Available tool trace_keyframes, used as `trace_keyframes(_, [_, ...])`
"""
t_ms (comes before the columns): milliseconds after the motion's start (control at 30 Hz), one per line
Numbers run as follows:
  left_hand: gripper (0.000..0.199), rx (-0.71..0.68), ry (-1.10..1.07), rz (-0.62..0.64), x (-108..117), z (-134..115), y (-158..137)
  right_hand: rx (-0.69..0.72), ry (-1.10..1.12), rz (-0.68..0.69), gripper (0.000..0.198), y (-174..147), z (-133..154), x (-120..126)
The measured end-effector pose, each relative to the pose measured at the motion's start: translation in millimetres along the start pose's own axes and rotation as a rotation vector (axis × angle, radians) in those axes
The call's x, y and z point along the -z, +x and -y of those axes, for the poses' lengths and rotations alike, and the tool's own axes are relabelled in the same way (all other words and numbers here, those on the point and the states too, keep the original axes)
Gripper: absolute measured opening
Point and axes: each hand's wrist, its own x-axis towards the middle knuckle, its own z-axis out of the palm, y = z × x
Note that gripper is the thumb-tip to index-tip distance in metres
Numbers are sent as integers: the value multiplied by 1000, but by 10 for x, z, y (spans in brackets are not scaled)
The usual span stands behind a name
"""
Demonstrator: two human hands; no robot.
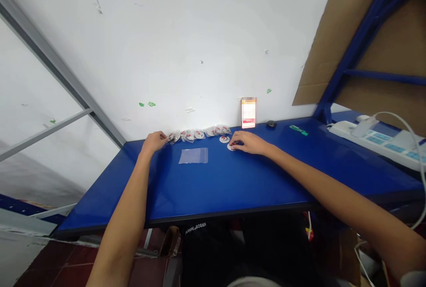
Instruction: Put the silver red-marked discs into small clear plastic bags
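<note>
From where I stand, the person has both arms stretched over the blue desk [213, 189], hands working at its far side, close to the white wall [199, 25]. The left hand [155, 141] is at the left end of a row of clear packets [190, 135], each showing a pale round piece with red on it. Its fingers are curled, tips at the leftmost packet; I can't tell whether they are pinching it. The right hand [246, 142] sits palm down beyond the row's right end, its fingers bent over a white disc [229, 147] with red on it; the fingertips seem to touch it, though I can't tell how firmly. Another white disc [224, 139] lies flat just to the far left of that one. A clear bag [193, 155] lies flat on the near side of the packets. A lit phone [248, 116] leans upright against the wall, a small dark object [271, 124] to its right, then a green item [298, 130], and a white power strip [379, 140] at the far right.
</note>
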Motion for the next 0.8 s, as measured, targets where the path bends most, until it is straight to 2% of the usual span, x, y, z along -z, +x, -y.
trace_keyframes(100, [25, 28, -2, 86, -105, 72, 30, 14, 33, -12, 25, 7, 10, 12])
trace_keyframes(167, [27, 18, 18, 97, -120, 44, 32, 16, 72, -30, 26, 12, 26, 9])
trace_keyframes(300, [34, -32, 68, 22, -56, -154, -11, 12, 140, -62, 26, 27, 41, -16])
trace_keyframes(367, [36, -122, -23, 24, -21, -333, -78, 6, 157, -75, 27, 32, 39, -23])
trace_keyframes(400, [38, -191, -102, 84, -10, -436, -124, 2, 159, -82, 28, 34, 37, -23])
trace_keyframes(467, [47, -339, -255, 318, -5, -646, -230, -6, 144, -89, 27, 32, 37, -16])
trace_keyframes(533, [62, -432, -270, 552, -23, -821, -331, -8, 104, -77, 25, 26, 43, -3])
trace_keyframes(567, [69, -464, -242, 602, -40, -886, -370, -8, 82, -67, 24, 22, 48, 3])
trace_keyframes(600, [74, -487, -203, 617, -60, -934, -400, -7, 59, -59, 24, 17, 56, 8])
trace_keyframes(700, [81, -530, -131, 559, -110, -997, -430, 0, -6, -76, 25, 5, 90, 13])
trace_keyframes(800, [69, -521, -158, 527, -109, -1008, -418, 16, -46, -134, 26, 0, 143, 8])
